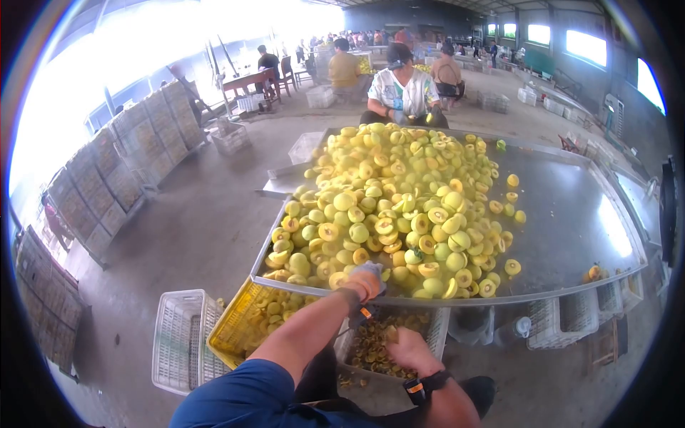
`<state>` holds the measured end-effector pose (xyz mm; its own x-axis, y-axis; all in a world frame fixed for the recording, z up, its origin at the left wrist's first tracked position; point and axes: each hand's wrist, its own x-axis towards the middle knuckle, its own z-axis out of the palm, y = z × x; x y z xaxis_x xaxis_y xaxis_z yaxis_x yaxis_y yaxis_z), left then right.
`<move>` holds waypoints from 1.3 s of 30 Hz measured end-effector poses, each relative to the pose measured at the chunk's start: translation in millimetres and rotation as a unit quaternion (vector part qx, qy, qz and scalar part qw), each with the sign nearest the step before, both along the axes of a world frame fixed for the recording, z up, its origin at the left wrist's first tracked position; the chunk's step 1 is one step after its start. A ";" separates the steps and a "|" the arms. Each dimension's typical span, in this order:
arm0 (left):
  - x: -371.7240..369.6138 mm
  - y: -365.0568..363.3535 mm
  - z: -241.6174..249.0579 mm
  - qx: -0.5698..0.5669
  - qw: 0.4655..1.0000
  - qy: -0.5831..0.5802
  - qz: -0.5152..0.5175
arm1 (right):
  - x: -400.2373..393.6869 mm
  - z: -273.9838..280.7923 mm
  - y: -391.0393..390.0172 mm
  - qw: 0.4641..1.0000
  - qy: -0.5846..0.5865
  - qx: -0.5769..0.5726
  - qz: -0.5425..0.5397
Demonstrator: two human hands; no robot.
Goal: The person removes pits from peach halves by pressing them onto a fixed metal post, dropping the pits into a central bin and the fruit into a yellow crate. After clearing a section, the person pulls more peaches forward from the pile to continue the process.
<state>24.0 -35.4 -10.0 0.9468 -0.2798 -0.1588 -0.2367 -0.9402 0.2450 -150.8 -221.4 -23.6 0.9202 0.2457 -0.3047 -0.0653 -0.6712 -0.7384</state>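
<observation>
A large heap of halved yellow-green peaches covers the left and middle of a metal table. My left hand, in a greyish glove, reaches over the table's near edge at the front of the heap; its fingers are largely hidden. Lower down, my right hand is closed over a white crate under the edge. Brownish pits and scraps fill that crate. A small tan piece shows at the right fingertips, too blurred to name. To the left, a yellow crate holds more peach halves.
An empty-looking white crate stands at the far left of the yellow one. More white crates sit under the table's right side. Across the table sits a person holding fruit. Stacked crates line the left.
</observation>
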 end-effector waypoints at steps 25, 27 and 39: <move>-86.9 2.4 -20.0 -0.577 0.785 0.223 -0.026 | 25.7 32.5 -7.7 0.897 -0.022 0.359 -0.256; -85.4 3.3 -19.4 -0.594 0.785 0.175 -0.009 | 33.5 16.5 -2.2 0.900 -0.157 0.340 -0.221; -88.5 -5.8 9.4 -0.713 0.678 0.145 0.102 | 14.4 39.5 10.2 0.961 -0.090 0.196 -0.173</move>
